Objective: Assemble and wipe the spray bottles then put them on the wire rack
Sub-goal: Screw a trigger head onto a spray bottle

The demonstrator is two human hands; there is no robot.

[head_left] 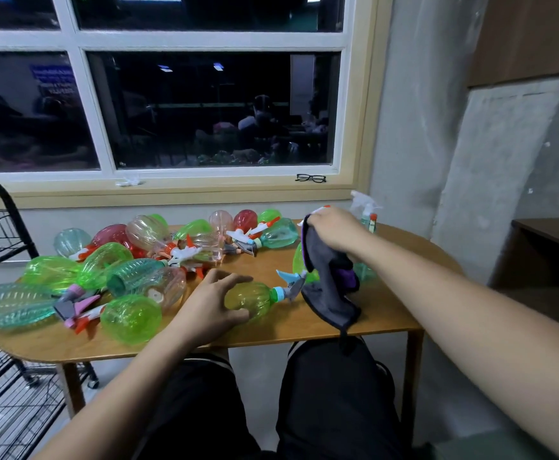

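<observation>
A yellow-green spray bottle (255, 298) with a blue and grey trigger head lies on its side on the wooden table (381, 313). My left hand (213, 305) curls round its base. My right hand (333, 229) is raised above the table's right side and grips a grey and purple cloth (329, 280), which hangs down onto the tabletop. Behind the cloth stands a green bottle (299, 265), partly hidden. Several green, red, pink and teal bottles (132, 273) and loose trigger heads lie piled across the table's left and back.
A black wire rack (2, 247) stands at the left, its shelves reaching below table height. A clear spray bottle (366, 210) stands at the table's far right corner. Glasses (310, 178) lie on the window sill. A dark desk (553, 234) stands at the right.
</observation>
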